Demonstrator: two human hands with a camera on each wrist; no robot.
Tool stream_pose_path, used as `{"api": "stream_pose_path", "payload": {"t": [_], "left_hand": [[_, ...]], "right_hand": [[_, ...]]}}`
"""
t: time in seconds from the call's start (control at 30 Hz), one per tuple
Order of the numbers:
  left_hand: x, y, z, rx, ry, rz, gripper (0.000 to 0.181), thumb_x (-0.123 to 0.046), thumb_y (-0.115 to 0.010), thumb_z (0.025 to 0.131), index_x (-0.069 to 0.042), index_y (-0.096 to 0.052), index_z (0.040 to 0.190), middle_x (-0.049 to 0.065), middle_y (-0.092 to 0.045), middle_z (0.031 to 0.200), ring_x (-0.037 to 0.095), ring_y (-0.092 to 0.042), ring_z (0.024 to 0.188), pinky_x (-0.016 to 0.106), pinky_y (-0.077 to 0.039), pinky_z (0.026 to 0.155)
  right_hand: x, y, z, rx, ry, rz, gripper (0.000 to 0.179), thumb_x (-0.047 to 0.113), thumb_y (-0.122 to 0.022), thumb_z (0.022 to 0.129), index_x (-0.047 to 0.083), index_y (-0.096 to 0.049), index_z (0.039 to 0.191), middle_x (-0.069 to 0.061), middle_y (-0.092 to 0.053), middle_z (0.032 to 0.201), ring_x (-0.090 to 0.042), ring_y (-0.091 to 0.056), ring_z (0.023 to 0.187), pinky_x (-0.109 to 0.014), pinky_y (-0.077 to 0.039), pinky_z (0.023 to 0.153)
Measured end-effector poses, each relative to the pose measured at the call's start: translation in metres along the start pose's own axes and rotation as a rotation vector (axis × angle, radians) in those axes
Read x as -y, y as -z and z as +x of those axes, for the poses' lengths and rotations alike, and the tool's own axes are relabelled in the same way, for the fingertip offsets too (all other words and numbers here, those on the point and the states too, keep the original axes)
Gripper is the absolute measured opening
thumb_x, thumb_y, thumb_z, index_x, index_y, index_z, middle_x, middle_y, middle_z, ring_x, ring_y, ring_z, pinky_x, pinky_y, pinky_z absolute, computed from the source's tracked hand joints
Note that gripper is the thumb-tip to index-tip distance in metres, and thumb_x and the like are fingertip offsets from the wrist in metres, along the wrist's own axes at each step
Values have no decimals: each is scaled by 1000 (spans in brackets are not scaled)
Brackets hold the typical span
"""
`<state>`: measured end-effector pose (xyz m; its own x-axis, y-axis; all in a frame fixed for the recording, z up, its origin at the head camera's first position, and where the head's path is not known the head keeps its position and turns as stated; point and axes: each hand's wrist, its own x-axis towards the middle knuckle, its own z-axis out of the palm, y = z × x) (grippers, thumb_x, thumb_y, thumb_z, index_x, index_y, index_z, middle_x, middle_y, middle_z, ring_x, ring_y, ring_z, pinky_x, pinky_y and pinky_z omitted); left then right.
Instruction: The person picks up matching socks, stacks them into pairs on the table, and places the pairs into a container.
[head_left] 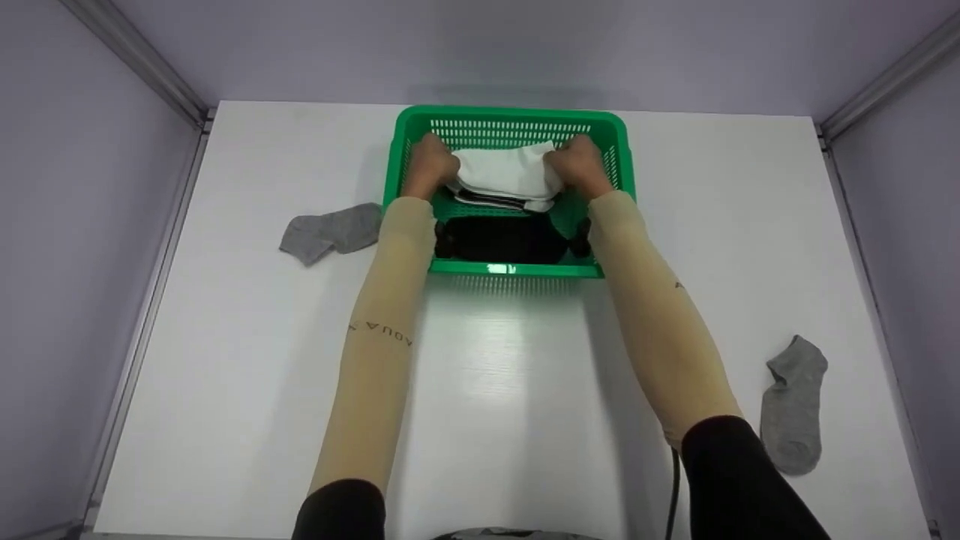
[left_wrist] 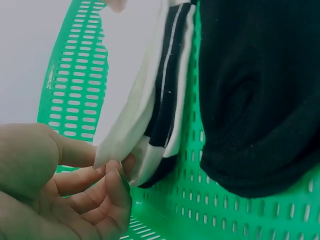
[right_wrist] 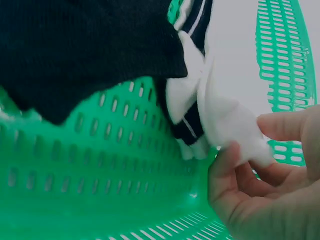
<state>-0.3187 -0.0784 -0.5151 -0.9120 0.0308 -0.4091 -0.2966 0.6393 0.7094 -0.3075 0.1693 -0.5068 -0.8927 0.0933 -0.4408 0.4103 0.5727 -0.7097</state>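
Observation:
Inside the green basket (head_left: 510, 268), my left hand (head_left: 433, 163) pinches the left end of a white sock (head_left: 504, 169) between thumb and fingers. The sock's other end is held by my right hand (head_left: 581, 163), thumb on top and fingers beneath. It lies flat over a stack of black-and-white striped socks (left_wrist: 167, 85), whose edges show below it. Nearer the basket's front wall rest black socks (head_left: 502, 238); their dark cloth (right_wrist: 95, 45) fills the upper left of the right wrist view.
One grey sock (head_left: 330, 231) lies on the white table (head_left: 225, 337), left of the basket. Another grey sock (head_left: 795, 409) is at the right side. Walls enclose the table's back and sides. A black cable (head_left: 673, 495) hangs beside my right arm.

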Motion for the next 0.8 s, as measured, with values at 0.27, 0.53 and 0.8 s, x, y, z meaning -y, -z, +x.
{"api": "stream_pose_path", "payload": {"t": [0.27,0.53,0.8], "left_hand": [[1,-4,2,-11,-10,34,41,0,-39,104,-18,-22,71,-2,-15,69,12,-12,61,31,-20,55],[-9,-5,-10,-75,-74,126,41,-3,-41,103,-19,-31,66,-1,-24,61,12,-21,51,29,-28,46],[-14,-9,-17,14,-337,133,12,-7,-53,106,-7,-65,108,7,-58,98,15,-48,77,32,-44,72]], "right_hand": [[0,2,-1,92,-73,-47,23,17,-52,100,3,-52,117,-4,-43,93,-17,-45,66,-33,-45,62],[5,-11,-10,-103,112,-264,31,7,-49,94,16,-33,69,3,-28,65,-14,-31,57,-29,-32,54],[17,-28,-23,52,314,-490,29,5,-62,96,-3,-65,124,-19,-68,123,-27,-60,94,-45,-54,84]]}}
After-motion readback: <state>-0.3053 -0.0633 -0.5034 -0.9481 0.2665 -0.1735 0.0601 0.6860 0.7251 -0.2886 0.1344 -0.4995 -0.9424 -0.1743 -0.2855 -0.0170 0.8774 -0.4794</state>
